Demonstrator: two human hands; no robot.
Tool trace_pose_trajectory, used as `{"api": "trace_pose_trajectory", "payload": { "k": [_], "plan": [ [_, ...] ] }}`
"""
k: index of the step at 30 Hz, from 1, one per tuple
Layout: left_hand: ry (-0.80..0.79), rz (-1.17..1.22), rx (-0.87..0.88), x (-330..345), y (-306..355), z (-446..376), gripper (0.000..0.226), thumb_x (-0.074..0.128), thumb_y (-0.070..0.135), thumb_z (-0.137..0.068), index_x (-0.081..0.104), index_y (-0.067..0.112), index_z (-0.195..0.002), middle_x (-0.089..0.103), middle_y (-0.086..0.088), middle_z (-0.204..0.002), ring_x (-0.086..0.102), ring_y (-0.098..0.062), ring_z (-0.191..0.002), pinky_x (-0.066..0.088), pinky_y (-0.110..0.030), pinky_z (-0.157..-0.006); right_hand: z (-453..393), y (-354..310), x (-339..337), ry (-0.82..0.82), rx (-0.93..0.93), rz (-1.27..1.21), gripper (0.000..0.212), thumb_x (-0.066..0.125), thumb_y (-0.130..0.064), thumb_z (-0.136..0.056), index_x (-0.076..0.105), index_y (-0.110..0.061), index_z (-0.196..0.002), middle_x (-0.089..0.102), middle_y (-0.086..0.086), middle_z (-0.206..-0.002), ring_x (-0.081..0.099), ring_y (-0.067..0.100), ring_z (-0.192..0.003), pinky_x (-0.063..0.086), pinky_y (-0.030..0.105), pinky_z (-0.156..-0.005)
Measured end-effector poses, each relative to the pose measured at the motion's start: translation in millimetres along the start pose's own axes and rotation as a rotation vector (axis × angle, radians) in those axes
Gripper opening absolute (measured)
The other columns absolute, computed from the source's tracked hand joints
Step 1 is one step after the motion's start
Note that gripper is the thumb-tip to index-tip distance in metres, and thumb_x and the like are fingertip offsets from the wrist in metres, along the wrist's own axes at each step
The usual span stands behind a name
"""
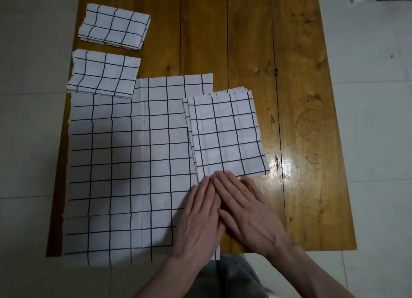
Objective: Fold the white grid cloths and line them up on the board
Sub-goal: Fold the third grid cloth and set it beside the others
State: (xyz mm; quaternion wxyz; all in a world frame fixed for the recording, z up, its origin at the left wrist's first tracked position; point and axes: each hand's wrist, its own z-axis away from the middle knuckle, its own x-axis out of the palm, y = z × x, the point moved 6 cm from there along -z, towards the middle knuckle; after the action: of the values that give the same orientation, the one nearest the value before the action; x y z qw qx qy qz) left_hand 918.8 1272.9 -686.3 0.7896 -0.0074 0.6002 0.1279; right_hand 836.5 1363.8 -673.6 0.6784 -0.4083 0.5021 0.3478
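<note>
Head view: folded grid cloth (pixel 225 135) overlaps flat grid cloth (pixel 124 164).

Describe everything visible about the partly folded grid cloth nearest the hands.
The partly folded cloth is white fabric with a dark grid, folded into a tall rectangle with stacked layer edges showing along its left and top. It lies flat, slightly rotated, its left part overlapping the large unfolded cloth, the rest on the wooden board. The fingertips of both flat hands, left hand and right hand, reach its near edge.

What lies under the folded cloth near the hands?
Its left edge overlaps the large unfolded cloth; the rest of the folded cloth rests on the wooden board. Anything beneath is hidden.
</note>
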Motion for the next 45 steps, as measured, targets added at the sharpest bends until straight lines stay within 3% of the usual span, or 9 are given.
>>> {"api": "trace_pose_trajectory", "payload": {
  "k": [4,9,24,32,35,37,40,43,45],
  "plan": [
    [-0.008,0.001,-0.04,-0.3,0.1,0.0,0.073,0.023,0.047,-0.106,0.02,0.001,-0.162,0.014,-0.017,-0.172,0.012,-0.033,-0.16,0.018,-0.05,-0.125,-1.2,4.3,5.6,-0.034,0.022,-0.028,0.065,0.025,-0.05,-0.113,0.017,-0.014,-0.167,0.011,0.002,-0.175,0.008,0.016,-0.162,0.019,0.047,-0.127],
    [0.005,0.035,-0.057,-1.1,-0.8,0.7,0.07,0.024,0.045,-0.106,0.023,0.002,-0.162,0.015,-0.014,-0.172,0.012,-0.031,-0.16,0.02,-0.05,-0.123,-1.9,5.9,7.9,-0.054,0.009,-0.034,0.066,0.024,-0.052,-0.113,0.015,-0.015,-0.167,0.008,0.001,-0.176,0.007,0.016,-0.162,0.018,0.046,-0.128],
    [0.033,0.016,-0.041,1.9,-7.4,3.7,0.073,0.024,0.052,-0.109,0.011,0.007,-0.165,0.007,-0.013,-0.174,0.009,-0.028,-0.161,0.017,-0.047,-0.125,8.4,28.9,9.3,-0.085,-0.008,-0.014,0.072,0.026,-0.058,-0.111,0.012,-0.015,-0.167,0.005,0.002,-0.176,0.006,0.016,-0.162,0.016,0.044,-0.128],
    [0.02,0.041,-0.056,-0.4,-6.7,4.2,0.073,0.023,0.052,-0.109,0.012,0.007,-0.165,0.009,-0.014,-0.174,0.009,-0.028,-0.161,0.015,-0.047,-0.126,27.4,67.1,3.7,-0.047,0.121,0.016,0.073,0.019,-0.06,-0.11,0.015,-0.013,-0.167,0.01,0.005,-0.175,0.01,0.018,-0.162,0.018,0.048,-0.126],
    [0.026,0.032,-0.065,-8.3,-7.4,0.7,0.067,0.026,0.046,-0.109,0.021,0.008,-0.164,0.017,-0.014,-0.172,0.016,-0.029,-0.159,0.016,-0.048,-0.126,26.9,65.2,2.9,-0.021,0.126,0.001,0.071,0.019,-0.057,-0.111,0.017,-0.014,-0.167,0.012,0.003,-0.175,0.01,0.017,-0.162,0.015,0.048,-0.128],
    [0.053,0.028,-0.045,-17.8,-8.0,-4.3,0.058,0.038,0.038,-0.108,0.038,0.007,-0.158,0.034,-0.016,-0.166,0.032,-0.032,-0.154,0.02,-0.048,-0.124,26.0,65.9,0.7,0.006,0.121,-0.011,0.067,0.02,-0.054,-0.112,0.021,-0.015,-0.166,0.016,0.003,-0.174,0.012,0.016,-0.161,0.014,0.048,-0.128],
    [0.069,0.057,-0.013,-33.8,-9.9,-19.0,0.049,0.074,0.023,-0.092,0.057,0.011,-0.137,0.058,-0.012,-0.14,0.055,-0.03,-0.129,0.038,-0.045,-0.114,23.2,68.9,-3.9,0.049,0.1,-0.014,0.061,0.026,-0.049,-0.112,0.032,-0.017,-0.163,0.025,0.003,-0.172,0.021,0.017,-0.159,0.016,0.046,-0.129],
    [0.025,-0.001,0.045,-47.6,-10.4,-39.7,0.047,0.082,0.013,-0.078,0.058,0.01,-0.118,0.058,-0.011,-0.113,0.055,-0.029,-0.104,0.05,-0.044,-0.097,19.9,71.9,-9.3,0.078,0.05,0.017,0.056,0.035,-0.041,-0.109,0.041,-0.017,-0.159,0.034,0.004,-0.168,0.033,0.02,-0.154,0.018,0.042,-0.128],
    [-0.046,-0.079,0.113,-53.0,-4.8,-52.2,0.05,0.08,0.005,-0.072,0.057,0.008,-0.117,0.057,-0.013,-0.113,0.056,-0.03,-0.101,0.052,-0.044,-0.091,15.9,74.7,-14.2,0.086,0.014,0.032,0.053,0.04,-0.035,-0.107,0.046,-0.015,-0.156,0.042,0.007,-0.163,0.04,0.022,-0.148,0.021,0.042,-0.124]
  ]
}}
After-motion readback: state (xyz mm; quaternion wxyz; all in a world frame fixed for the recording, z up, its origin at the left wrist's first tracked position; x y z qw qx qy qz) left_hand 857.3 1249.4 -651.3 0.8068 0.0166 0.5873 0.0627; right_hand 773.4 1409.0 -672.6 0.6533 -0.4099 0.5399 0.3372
